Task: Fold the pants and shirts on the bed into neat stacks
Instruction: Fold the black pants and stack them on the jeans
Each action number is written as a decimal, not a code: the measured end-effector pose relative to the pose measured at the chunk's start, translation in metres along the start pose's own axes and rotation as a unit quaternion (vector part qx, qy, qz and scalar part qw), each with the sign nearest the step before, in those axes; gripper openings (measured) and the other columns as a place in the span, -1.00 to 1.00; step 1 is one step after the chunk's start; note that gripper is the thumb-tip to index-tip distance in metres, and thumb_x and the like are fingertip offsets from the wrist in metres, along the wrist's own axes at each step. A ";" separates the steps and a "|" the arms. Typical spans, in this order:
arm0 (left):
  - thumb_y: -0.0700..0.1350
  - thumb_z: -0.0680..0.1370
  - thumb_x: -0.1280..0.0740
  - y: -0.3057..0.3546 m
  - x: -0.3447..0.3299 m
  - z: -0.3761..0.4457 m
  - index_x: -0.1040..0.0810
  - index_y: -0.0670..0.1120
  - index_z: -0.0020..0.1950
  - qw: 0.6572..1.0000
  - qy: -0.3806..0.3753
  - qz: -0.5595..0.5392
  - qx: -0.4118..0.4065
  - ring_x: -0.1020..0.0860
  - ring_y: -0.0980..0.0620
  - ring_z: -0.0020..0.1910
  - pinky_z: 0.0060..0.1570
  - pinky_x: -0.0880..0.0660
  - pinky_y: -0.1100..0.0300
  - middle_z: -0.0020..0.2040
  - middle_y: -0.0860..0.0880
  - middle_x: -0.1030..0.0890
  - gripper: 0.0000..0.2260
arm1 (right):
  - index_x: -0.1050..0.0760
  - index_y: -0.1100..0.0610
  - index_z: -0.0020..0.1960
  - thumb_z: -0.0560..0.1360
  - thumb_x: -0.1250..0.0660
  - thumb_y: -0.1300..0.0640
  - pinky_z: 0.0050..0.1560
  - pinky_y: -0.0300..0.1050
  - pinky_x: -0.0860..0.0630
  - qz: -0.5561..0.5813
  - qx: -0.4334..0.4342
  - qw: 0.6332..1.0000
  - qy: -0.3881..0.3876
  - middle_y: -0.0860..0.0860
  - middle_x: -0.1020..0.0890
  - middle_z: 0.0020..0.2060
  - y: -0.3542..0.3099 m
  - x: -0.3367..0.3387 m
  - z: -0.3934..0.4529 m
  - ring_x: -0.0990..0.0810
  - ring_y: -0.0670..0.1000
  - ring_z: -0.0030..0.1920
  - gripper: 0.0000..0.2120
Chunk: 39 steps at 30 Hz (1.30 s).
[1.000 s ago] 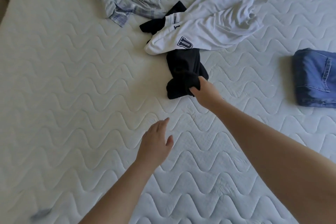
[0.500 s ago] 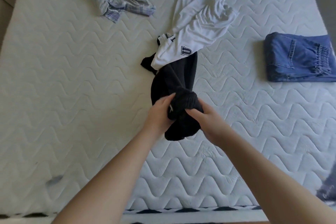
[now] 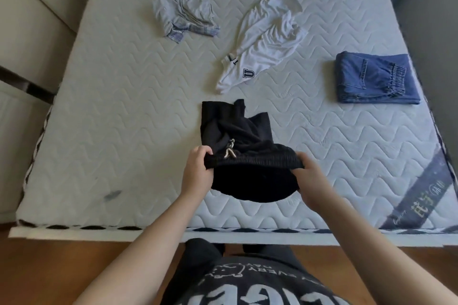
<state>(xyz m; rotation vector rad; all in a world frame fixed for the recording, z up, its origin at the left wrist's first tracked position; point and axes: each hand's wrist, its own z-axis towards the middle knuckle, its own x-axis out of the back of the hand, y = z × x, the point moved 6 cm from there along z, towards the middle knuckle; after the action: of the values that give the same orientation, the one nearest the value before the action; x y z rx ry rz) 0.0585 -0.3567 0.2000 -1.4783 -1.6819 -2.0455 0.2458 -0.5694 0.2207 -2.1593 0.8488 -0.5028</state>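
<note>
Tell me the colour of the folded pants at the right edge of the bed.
Blue denim; the folded pants show clearly in the head view.

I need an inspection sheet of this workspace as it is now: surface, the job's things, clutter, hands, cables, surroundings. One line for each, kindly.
Surface: quilted white mattress, with a small grey mark near its front left edge.
Job's things: black pants lifted at the waistband, legs trailing on the mattress; white shirt crumpled; plaid shirt crumpled; blue jeans folded at the right.
Clutter: nothing seen.
Hands: left hand and right hand each grip an end of the waistband.
Cables: nothing seen; only a pale drawstring on the pants.
Surroundings: wooden floor in front, pale cabinets at the left.
</note>
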 end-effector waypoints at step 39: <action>-0.21 0.56 -0.30 -0.174 0.090 -0.152 -0.43 0.03 0.43 0.939 -0.307 0.006 0.152 -0.50 0.08 0.03 -0.14 -0.40 0.34 0.34 -0.03 -0.51 -0.56 | -0.60 0.18 0.14 0.54 -0.18 0.46 -0.14 -0.28 -0.56 -0.071 -0.126 0.988 0.062 0.19 -0.63 0.07 0.165 -0.086 -0.141 -0.61 0.03 -0.04 -0.66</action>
<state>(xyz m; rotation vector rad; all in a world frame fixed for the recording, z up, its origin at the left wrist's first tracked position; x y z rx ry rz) -0.1853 -0.3702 0.1567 -2.1265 -2.0524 -1.2853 0.0361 -0.6617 0.1783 -2.4540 0.8689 -0.6345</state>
